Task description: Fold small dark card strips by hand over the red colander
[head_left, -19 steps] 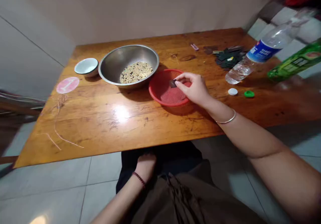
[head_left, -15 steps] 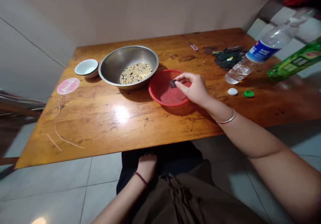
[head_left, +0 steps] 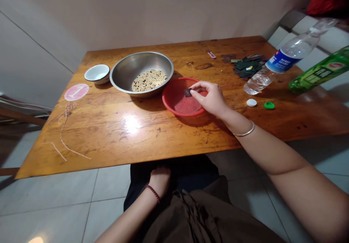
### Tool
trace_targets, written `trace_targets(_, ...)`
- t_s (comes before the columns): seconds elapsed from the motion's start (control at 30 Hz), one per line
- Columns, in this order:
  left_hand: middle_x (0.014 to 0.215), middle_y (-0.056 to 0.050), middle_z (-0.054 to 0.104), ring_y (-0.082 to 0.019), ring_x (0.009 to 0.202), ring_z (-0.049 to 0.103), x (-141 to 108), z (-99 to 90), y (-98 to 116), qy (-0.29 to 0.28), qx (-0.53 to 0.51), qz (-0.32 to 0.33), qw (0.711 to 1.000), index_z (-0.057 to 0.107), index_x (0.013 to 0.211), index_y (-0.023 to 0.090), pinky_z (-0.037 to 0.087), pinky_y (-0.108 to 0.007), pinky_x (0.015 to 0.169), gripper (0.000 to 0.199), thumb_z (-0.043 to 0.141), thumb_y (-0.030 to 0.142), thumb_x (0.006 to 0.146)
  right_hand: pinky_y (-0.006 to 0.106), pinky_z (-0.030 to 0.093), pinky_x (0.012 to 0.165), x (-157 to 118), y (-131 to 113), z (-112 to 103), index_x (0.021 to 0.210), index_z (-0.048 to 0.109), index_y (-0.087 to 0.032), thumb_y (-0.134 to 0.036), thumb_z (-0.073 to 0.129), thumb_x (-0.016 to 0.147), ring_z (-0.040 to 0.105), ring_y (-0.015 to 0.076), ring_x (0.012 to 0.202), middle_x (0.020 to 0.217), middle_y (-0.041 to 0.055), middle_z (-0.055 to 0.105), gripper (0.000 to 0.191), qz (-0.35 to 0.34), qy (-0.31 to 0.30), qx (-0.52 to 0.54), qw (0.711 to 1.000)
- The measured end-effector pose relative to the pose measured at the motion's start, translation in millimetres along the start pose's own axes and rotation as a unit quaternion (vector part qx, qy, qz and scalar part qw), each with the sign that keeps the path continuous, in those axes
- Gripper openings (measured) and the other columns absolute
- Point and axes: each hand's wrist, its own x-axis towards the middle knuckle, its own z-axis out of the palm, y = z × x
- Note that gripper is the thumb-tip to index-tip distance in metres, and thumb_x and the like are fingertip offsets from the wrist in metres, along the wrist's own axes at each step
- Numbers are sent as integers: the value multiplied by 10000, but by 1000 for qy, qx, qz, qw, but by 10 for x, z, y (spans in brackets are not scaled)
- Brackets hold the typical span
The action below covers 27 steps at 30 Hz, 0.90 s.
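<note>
Between thumb and fingers, my right hand pinches a small dark square piece over the red mesh basket. My left hand rests on my lap below the table edge, its fingers hidden in shadow. Left of the basket stands a large steel bowl with a layer of pale beads or beans mixed with some dark ones. A small white bowl is beside it. Dark flat pieces lie in a pile at the back right.
On the right are a clear bottle, a green bottle, a white cap and a green cap. A pink disc and thin string lie left. A pink-handled tool lies behind.
The view has shifted slightly. My right hand stays over the basket with the dark piece still pinched, and my left hand remains on my lap.
</note>
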Motion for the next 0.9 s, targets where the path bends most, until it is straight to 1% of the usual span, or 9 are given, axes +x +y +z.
trace_targets(0.17,922,-197,684,-309,843,686,-233,-205,18,6,3,24,1000,670,987,85,536,-402,686,303,398,71,853,300,553,737,5,14,-8,837,681,-173,-182,656,776,684,155,738,805,33,728,67,0,0,6,1000)
trace_targets(0.23,853,-131,689,-266,741,680,-442,-462,80,8,-7,85,996,656,919,133,521,-358,630,238,427,113,857,303,554,740,7,10,-6,835,682,-171,-185,660,772,685,157,739,805,37,727,68,9,0,20,1000)
trace_targets(0.33,832,-30,671,-168,675,633,-726,-1092,204,42,-83,252,963,604,843,194,474,-256,594,73,532,182,837,311,558,745,16,7,3,831,682,-167,-207,673,761,689,166,747,821,49,730,82,30,-11,59,998)
trace_targets(0.43,803,11,649,-118,678,597,-699,-1838,303,194,-144,298,923,592,850,211,446,-214,615,49,545,197,854,319,558,751,33,7,17,826,684,-163,-257,681,749,692,178,761,848,64,736,121,62,-28,104,992)
trace_targets(0.57,829,-5,653,-118,719,589,-93,-2494,314,402,-170,299,849,616,857,192,444,-226,666,43,595,228,850,319,560,754,56,-5,29,821,690,-167,-331,698,718,697,188,772,835,68,742,193,110,-42,151,981)
trace_targets(0.63,854,-22,657,-121,757,589,267,-2589,277,480,-189,303,801,626,849,176,449,-235,702,63,593,227,865,321,563,740,71,-11,30,807,691,-169,-343,702,701,701,195,758,804,66,743,205,125,-36,172,976)
trace_targets(0.7,831,-23,652,-125,771,586,551,-2563,235,502,-204,322,776,644,838,178,455,-236,719,71,605,232,866,330,565,757,92,-8,33,817,698,-162,-341,695,704,706,201,762,811,75,746,211,125,-38,185,974)
trace_targets(0.8,858,-28,643,-134,799,577,782,-2414,176,521,-205,306,770,668,851,201,451,-233,700,89,592,239,877,333,568,768,125,10,52,818,706,-153,-345,680,734,710,204,772,820,91,748,211,119,-60,173,976)
trace_targets(0.9,865,-22,631,-137,807,554,801,-2290,136,527,-219,281,771,668,801,209,438,-234,692,138,578,262,891,336,572,773,131,10,76,802,697,-161,-356,690,735,711,206,778,823,86,748,207,111,-62,168,977)
